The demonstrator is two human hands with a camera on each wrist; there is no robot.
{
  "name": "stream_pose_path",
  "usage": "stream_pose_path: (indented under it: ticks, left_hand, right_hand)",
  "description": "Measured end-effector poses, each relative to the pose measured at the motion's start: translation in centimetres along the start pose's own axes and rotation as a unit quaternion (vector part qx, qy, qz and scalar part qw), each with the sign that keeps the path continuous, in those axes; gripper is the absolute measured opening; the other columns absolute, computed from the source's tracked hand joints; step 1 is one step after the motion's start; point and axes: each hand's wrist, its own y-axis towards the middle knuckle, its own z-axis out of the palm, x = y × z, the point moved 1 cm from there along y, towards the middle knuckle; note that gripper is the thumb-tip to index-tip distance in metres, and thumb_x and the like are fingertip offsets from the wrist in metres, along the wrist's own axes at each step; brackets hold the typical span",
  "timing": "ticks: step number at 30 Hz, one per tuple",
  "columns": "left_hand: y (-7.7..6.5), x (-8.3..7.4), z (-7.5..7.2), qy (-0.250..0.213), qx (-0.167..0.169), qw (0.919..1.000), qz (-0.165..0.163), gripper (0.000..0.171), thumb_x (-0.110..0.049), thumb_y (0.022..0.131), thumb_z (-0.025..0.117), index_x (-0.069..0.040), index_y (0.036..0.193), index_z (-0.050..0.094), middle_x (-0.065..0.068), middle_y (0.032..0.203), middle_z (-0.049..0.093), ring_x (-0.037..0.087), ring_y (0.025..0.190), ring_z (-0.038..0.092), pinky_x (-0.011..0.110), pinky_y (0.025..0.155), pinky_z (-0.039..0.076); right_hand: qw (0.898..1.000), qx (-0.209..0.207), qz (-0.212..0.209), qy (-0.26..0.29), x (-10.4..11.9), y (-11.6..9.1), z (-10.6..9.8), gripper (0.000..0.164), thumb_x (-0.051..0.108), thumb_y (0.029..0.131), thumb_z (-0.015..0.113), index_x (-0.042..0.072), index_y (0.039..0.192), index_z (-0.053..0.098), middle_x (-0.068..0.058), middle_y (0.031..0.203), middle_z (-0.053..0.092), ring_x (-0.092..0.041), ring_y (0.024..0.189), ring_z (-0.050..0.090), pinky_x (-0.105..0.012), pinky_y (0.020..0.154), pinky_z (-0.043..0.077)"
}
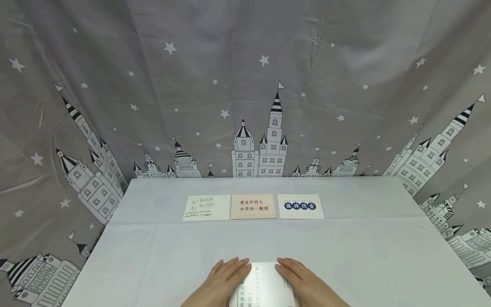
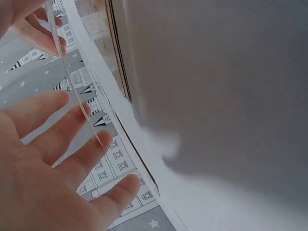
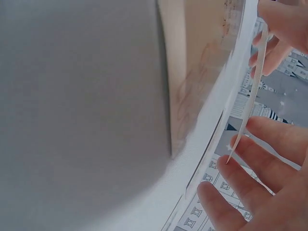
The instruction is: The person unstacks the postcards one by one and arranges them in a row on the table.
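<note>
In the head view a glossy white card (image 1: 266, 283) printed with lines of text is at the bottom centre, cut off by the frame. My left hand (image 1: 222, 283) holds its left side, and my right hand (image 1: 307, 283) holds its right side, fingertips near its far corners. In the left wrist view a thin pale edge (image 2: 72, 77) runs across the fingers (image 2: 91, 149), which are spread and nearly straight. The right wrist view shows a similar thin edge (image 3: 255, 91) against the right fingers (image 3: 250, 183). My thumbs' grip is mostly hidden.
Three cards lie in a row on the white tablecloth (image 1: 161, 251): a white handwritten one (image 1: 207, 207), a beige one with red print (image 1: 253, 207) and a white one with blue circles (image 1: 301, 206). A grey curtain (image 1: 199, 55) with castles and stars surrounds the table.
</note>
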Motion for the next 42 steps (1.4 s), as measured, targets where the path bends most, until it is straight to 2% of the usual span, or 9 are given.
stream_pose_path:
  ticks: [9,13,16,22,26,28,31,35,42]
  left_hand:
    - [-0.3,0.8,-0.7,-0.008,-0.004,0.9999,-0.007,0.098,-0.079,0.075,0.051,-0.008,0.143,0.044,0.004,0.148,0.040,0.030,0.134,0.036,0.059,0.104,0.031]
    - [-0.3,1.2,-1.2,-0.012,0.000,0.9999,-0.012,0.097,-0.076,0.076,0.053,-0.006,0.143,0.044,0.007,0.147,0.041,0.033,0.133,0.037,0.060,0.104,0.029]
    - [-0.4,1.4,-1.5,-0.025,0.013,0.9993,-0.025,0.095,-0.066,0.073,0.065,-0.006,0.144,0.042,0.009,0.147,0.040,0.035,0.134,0.035,0.061,0.104,0.026]
    - [-0.7,1.8,-2.0,-0.038,0.022,0.9983,-0.039,0.096,-0.043,0.066,0.079,-0.006,0.145,0.040,0.008,0.149,0.038,0.034,0.135,0.033,0.054,0.108,0.018]
    - [-0.9,1.9,-2.3,-0.041,0.030,0.9973,-0.054,0.096,-0.034,0.065,0.081,-0.007,0.146,0.038,0.007,0.150,0.036,0.033,0.137,0.031,0.054,0.109,0.016]
    - [-1.0,2.0,-2.4,-0.039,0.034,0.9968,-0.060,0.096,-0.030,0.065,0.082,-0.007,0.147,0.038,0.006,0.150,0.036,0.033,0.137,0.030,0.058,0.108,0.017]
    - [-1.2,2.3,-2.7,-0.038,0.032,0.9965,-0.067,0.096,-0.026,0.064,0.082,-0.007,0.147,0.038,0.006,0.150,0.036,0.033,0.137,0.030,0.055,0.110,0.015]
    - [-1.4,2.6,-3.0,-0.042,0.035,0.9950,-0.083,0.095,-0.024,0.063,0.082,-0.007,0.146,0.039,0.005,0.151,0.036,0.032,0.138,0.029,0.048,0.111,0.009]
    - [-1.8,3.1,-3.6,-0.040,0.037,0.9935,-0.099,0.094,-0.022,0.063,0.082,-0.007,0.146,0.039,0.004,0.151,0.036,0.031,0.139,0.027,0.053,0.110,0.011]
  right_hand:
    - [1.000,0.018,-0.017,-0.005,-0.1,1.1,-0.1,0.087,0.070,0.084,0.049,0.000,0.136,0.050,-0.013,0.141,0.045,-0.023,0.125,0.045,-0.036,0.093,0.049]
    - [0.999,0.001,-0.039,-0.026,-0.1,1.6,-0.1,0.083,0.065,0.083,0.057,0.001,0.136,0.050,-0.012,0.141,0.045,-0.022,0.126,0.045,-0.035,0.095,0.048]
    - [0.999,0.000,-0.036,-0.037,0.2,2.0,-0.1,0.083,0.060,0.079,0.065,0.001,0.135,0.050,-0.010,0.141,0.045,-0.021,0.125,0.045,-0.034,0.095,0.048]
    - [0.998,0.053,0.009,-0.010,0.9,2.8,-0.2,0.084,0.045,0.072,0.077,0.002,0.138,0.047,-0.008,0.144,0.042,-0.022,0.128,0.042,-0.037,0.098,0.046]
    - [0.997,0.076,0.033,0.004,1.4,3.4,-0.2,0.083,0.040,0.072,0.078,0.003,0.140,0.046,-0.006,0.146,0.040,-0.022,0.130,0.041,-0.039,0.099,0.044]
    - [0.996,0.077,0.036,0.002,1.5,3.7,-0.1,0.083,0.040,0.072,0.078,0.004,0.140,0.046,-0.005,0.146,0.040,-0.021,0.130,0.040,-0.039,0.100,0.044]
    - [0.996,0.075,0.040,-0.004,1.8,4.1,0.1,0.084,0.040,0.071,0.078,0.004,0.140,0.046,-0.004,0.146,0.040,-0.020,0.131,0.040,-0.039,0.101,0.043]
    - [0.997,0.061,0.030,-0.025,2.0,4.7,0.5,0.087,0.042,0.069,0.080,0.004,0.139,0.047,-0.005,0.145,0.043,-0.020,0.130,0.041,-0.037,0.101,0.042]
    - [0.998,0.053,0.020,-0.034,2.5,5.6,0.9,0.086,0.041,0.069,0.080,0.003,0.138,0.048,-0.005,0.143,0.044,-0.021,0.128,0.042,-0.037,0.102,0.042]
